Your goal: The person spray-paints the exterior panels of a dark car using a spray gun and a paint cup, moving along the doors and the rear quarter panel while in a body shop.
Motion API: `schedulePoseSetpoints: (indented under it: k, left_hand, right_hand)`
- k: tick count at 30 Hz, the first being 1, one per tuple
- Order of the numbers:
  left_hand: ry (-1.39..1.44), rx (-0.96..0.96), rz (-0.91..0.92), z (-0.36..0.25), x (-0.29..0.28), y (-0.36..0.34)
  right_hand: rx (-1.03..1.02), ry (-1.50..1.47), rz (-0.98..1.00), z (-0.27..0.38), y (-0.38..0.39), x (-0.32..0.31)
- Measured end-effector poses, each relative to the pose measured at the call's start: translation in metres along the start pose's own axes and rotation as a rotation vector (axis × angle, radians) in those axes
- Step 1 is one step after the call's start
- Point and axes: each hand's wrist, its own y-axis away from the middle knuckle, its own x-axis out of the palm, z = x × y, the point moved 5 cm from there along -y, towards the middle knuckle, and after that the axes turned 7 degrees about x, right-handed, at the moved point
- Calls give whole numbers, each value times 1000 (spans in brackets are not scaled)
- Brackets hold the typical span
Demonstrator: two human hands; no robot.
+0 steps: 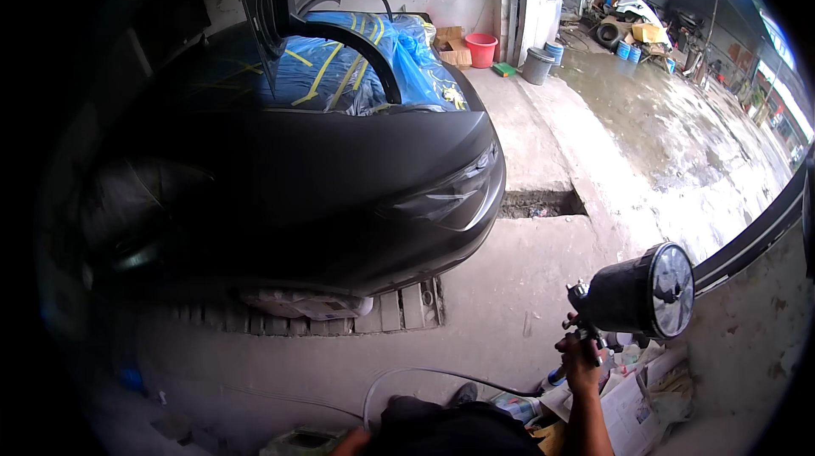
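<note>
My right hand (580,360) is wrapped round the handle of a spray gun (582,307) at the lower right. A large dark paint cup (632,293) sits on the gun, its round end stained. From the gun's lower end a grey air hose (416,370) arches left over the floor. It runs to my left hand (354,441), which shows only in part at the lower edge and appears closed on it. Ahead on the left stands a matte black car body (340,176), apart from both hands. Plastic film covers its headlight (454,197) and its wheel (310,303).
Blue masking film (340,65) with yellow tape covers the car's upper part. A black curved panel (263,10) stands above it. A floor grate (407,309) and a pit (543,204) lie near the car. Papers (628,409) lie beneath my right arm; a red bucket (481,49) stands behind.
</note>
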Motion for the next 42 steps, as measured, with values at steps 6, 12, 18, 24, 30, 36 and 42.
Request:
schedulePoseSetpoints:
  k: [6, 12, 18, 24, 30, 36, 42]
  left_hand:
    - [6, 109, 130, -88, 7, -8]
    - [-29, 110, 208, -162, -7, -27]
    - [-56, 98, 241, -236, -26, -52]
    - [1, 132, 218, -322, -23, -65]
    - [73, 101, 174, -385, 10, -53]
    - [161, 93, 192, -499, 60, -27]
    - [341, 391, -34, -684, -4, 81]
  right_hand:
    - [-132, -65, -235, 62, -42, -85]
    - [-154, -192, -311, 85, -100, -115]
    - [-96, -201, -361, 106, -167, -125]
    - [-77, -173, -478, 118, -231, -155]
    - [-3, -209, -260, 95, -326, -202]
    - [109, -132, 93, 97, -395, -193]
    - [252, 19, 393, 87, -421, -184]
